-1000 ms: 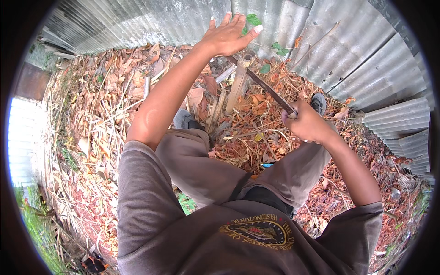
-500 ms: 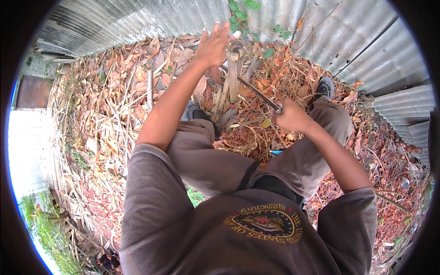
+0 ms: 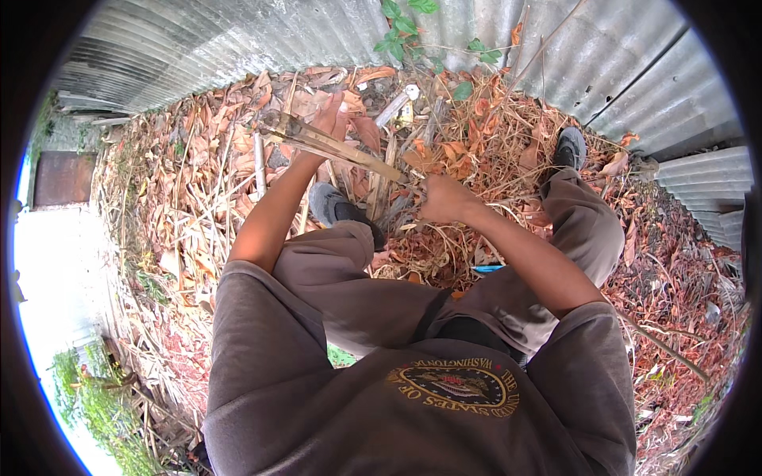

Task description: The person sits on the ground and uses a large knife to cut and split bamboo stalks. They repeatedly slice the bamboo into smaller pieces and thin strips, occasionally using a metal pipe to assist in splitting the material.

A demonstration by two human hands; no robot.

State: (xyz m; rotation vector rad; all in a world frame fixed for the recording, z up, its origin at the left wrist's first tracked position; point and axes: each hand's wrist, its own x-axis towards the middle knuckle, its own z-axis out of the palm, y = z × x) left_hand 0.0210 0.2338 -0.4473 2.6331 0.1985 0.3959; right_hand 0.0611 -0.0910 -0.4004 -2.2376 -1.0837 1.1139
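My right hand (image 3: 446, 199) is closed in a fist on a thin dark rod-like tool (image 3: 416, 191), of which only a short part shows. From there a split length of pale wood (image 3: 349, 151) slants up to the left; whether the tool is lodged in it I cannot tell. My left hand (image 3: 329, 123) is beyond the wood, which crosses in front of its wrist. Its fingers look stretched out, somewhat blurred, and seem not to grip the wood.
Dry leaves (image 3: 230, 143) and stalks cover the ground. Corrugated metal sheets (image 3: 262, 40) wall off the far side and right. My shoes (image 3: 323, 205) flank the work spot. A small blue object (image 3: 487, 269) lies near my right leg. A pale stick (image 3: 259, 164) stands left.
The wood, upright near the wall before, now slants leftward across my left wrist. My right hand has moved left with the tool. My left hand has come lower and left.
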